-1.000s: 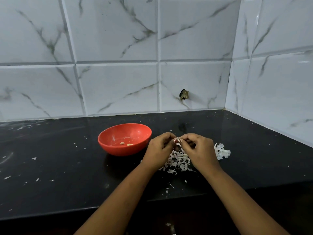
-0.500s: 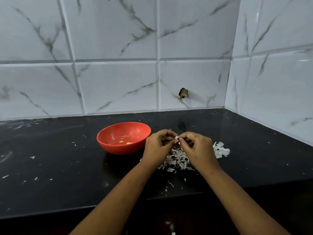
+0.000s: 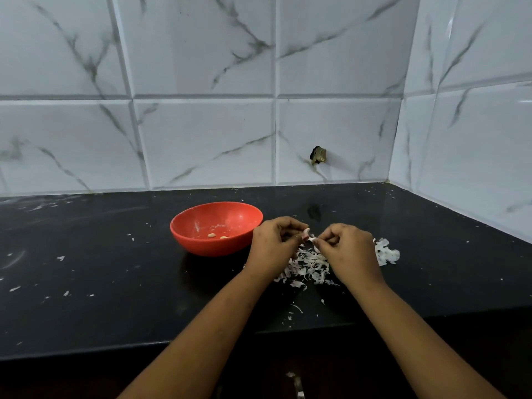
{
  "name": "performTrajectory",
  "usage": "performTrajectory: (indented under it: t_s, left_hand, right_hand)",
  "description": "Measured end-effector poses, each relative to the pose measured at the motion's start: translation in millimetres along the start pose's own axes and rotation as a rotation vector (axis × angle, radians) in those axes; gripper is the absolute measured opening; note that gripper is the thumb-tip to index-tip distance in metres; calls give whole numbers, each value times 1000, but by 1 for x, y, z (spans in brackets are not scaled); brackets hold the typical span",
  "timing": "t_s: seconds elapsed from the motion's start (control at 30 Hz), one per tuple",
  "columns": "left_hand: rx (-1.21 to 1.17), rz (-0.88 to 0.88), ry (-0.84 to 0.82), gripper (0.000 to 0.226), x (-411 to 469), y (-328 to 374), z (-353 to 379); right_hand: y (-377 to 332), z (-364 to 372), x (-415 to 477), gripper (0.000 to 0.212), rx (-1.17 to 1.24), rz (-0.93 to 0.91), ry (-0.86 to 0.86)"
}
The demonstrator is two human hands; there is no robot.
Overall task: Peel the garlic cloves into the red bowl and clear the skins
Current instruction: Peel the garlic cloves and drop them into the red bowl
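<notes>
A red bowl [image 3: 184,226] stands on the black counter with two peeled cloves [image 3: 212,235] on its bottom. Just right of it, my left hand [image 3: 273,243] pinches a small garlic clove [image 3: 306,232] between thumb and fingers. My right hand [image 3: 345,249] pinches a strip of white skin [image 3: 312,239] coming off that clove. Below both hands lies a pile of torn white skins [image 3: 308,266]. A bigger clump of skin [image 3: 387,251] sits right of my right hand.
The black counter [image 3: 100,269] is dotted with small skin flakes on the left. White marble tiles form the back wall [image 3: 201,139] and the right wall [image 3: 475,139], meeting in a corner. The counter's front edge [image 3: 144,348] runs below my forearms.
My hands have drawn slightly apart, showing the clove and a strip of skin between the fingertips. The bowl and the skin pile have not moved on the counter.
</notes>
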State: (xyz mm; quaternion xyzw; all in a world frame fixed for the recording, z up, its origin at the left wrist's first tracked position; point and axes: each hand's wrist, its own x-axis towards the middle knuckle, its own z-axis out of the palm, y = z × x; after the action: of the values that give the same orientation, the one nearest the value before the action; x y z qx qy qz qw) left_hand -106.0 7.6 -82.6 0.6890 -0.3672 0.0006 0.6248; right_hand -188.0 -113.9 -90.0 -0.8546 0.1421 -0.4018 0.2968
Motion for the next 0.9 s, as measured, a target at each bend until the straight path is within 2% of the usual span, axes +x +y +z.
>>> performTrajectory:
  t_s: [0.17, 0.27, 0.57, 0.9]
  left_hand:
    - [-3, -2, -9, 12, -1, 1, 0]
    - [16, 1, -9, 20, 0, 0, 0]
    - [85, 44, 6, 12, -2, 0, 0]
    - [167, 143, -7, 6, -3, -4, 1]
  right_hand:
    - [3, 0, 0, 19, 12, 2, -46]
    - [2, -1, 0, 16, 93, 10, -50]
    - [-1, -3, -1, 12, 140, 4, -124]
    - [1, -2, 1, 12, 113, 0, -124]
